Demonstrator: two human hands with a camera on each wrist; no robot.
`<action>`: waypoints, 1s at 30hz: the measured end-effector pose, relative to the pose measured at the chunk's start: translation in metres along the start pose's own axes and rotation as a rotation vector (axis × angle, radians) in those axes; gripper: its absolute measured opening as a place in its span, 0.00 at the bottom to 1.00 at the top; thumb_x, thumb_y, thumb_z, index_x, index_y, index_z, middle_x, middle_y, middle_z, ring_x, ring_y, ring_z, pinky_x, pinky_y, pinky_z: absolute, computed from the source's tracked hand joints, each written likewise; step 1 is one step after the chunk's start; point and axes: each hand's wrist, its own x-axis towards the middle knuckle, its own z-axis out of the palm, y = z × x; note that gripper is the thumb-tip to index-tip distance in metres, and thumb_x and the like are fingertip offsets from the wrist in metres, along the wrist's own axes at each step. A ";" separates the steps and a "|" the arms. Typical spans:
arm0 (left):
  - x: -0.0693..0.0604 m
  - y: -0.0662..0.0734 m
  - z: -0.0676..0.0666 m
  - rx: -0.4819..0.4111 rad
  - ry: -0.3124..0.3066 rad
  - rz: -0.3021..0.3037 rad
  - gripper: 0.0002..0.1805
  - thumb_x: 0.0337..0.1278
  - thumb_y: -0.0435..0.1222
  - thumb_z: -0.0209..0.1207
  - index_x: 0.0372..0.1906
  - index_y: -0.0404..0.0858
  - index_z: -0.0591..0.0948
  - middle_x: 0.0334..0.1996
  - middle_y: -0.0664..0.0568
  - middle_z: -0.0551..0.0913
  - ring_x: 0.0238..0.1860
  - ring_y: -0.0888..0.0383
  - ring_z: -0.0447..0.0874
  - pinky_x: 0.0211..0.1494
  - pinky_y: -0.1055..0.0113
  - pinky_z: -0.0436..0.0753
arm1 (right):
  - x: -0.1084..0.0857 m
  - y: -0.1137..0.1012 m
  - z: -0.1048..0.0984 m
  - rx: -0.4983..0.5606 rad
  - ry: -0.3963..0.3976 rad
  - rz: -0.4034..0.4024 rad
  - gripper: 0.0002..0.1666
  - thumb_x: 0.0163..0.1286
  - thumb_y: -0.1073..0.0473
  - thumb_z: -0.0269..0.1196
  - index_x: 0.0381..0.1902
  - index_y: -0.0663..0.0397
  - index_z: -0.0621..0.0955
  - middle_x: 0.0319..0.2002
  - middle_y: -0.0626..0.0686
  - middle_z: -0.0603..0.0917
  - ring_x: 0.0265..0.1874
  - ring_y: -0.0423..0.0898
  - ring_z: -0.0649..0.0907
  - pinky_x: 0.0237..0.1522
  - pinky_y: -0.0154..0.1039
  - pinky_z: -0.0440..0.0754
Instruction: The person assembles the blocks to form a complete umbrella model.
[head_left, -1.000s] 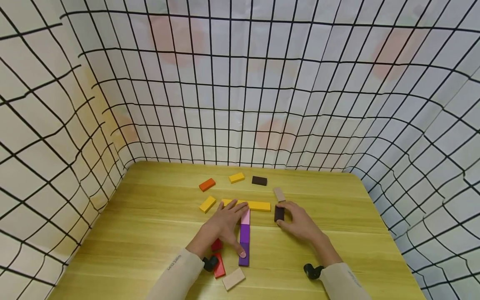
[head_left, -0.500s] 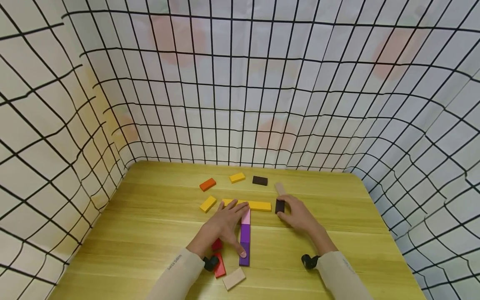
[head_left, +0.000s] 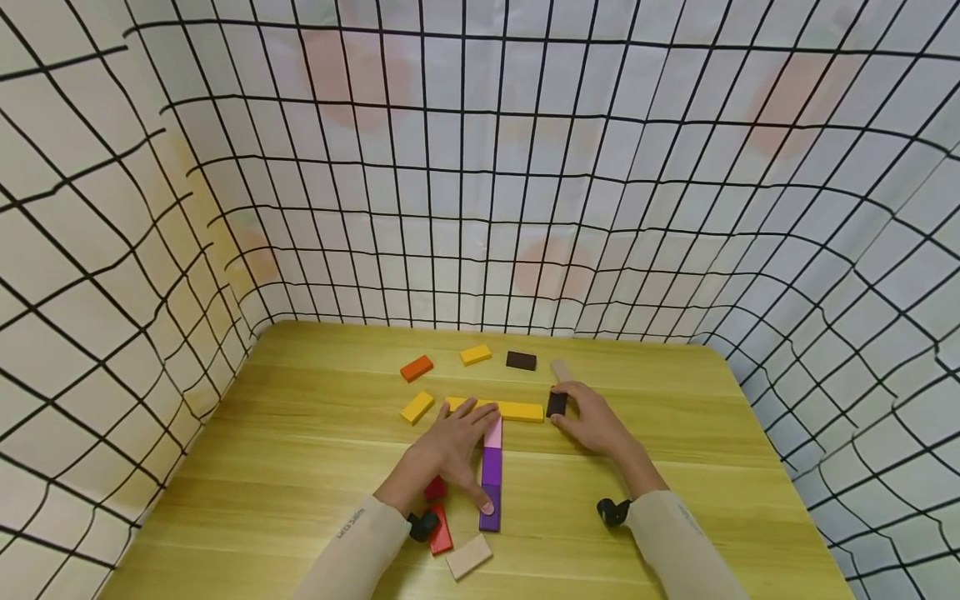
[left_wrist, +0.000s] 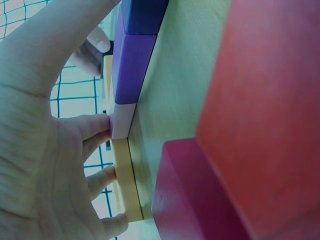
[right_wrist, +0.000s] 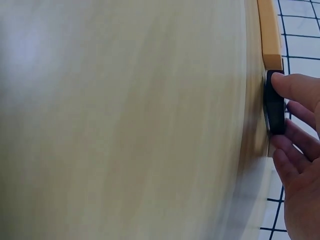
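My left hand (head_left: 444, 457) rests with spread fingers over a T-shaped arrangement of flat blocks. Its thumb lies on the nearest dark purple block (head_left: 490, 521), and its fingertips touch the pink block (head_left: 492, 433) and the yellow row (head_left: 519, 411). Another purple block (left_wrist: 134, 67) sits between the pink and the dark purple ones. To the right, my right hand (head_left: 596, 421) pinches a black block (head_left: 557, 403) between thumb and fingers, just beside the right end of the yellow row. In the right wrist view that black block (right_wrist: 275, 105) is by the end of the yellow block (right_wrist: 270, 37).
Loose blocks lie around: orange (head_left: 416, 368), yellow (head_left: 476, 355), yellow (head_left: 417, 407), black (head_left: 521, 361), and beige (head_left: 560, 370) behind the right hand. Red blocks (head_left: 440, 530) and a beige one (head_left: 469, 557) lie near the left wrist. Black wire mesh (head_left: 480, 208) encloses the table.
My right hand has moved the black block away from me and slightly left, towards the yellow row's end, tilting it a little. The left hand has stayed in place.
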 end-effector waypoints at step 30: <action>0.001 0.001 0.000 -0.015 -0.003 -0.019 0.83 0.15 0.79 0.72 0.85 0.51 0.49 0.85 0.59 0.48 0.85 0.46 0.42 0.82 0.33 0.47 | 0.005 -0.002 0.005 0.009 -0.031 -0.035 0.29 0.73 0.55 0.67 0.69 0.56 0.76 0.71 0.60 0.74 0.72 0.65 0.71 0.72 0.64 0.70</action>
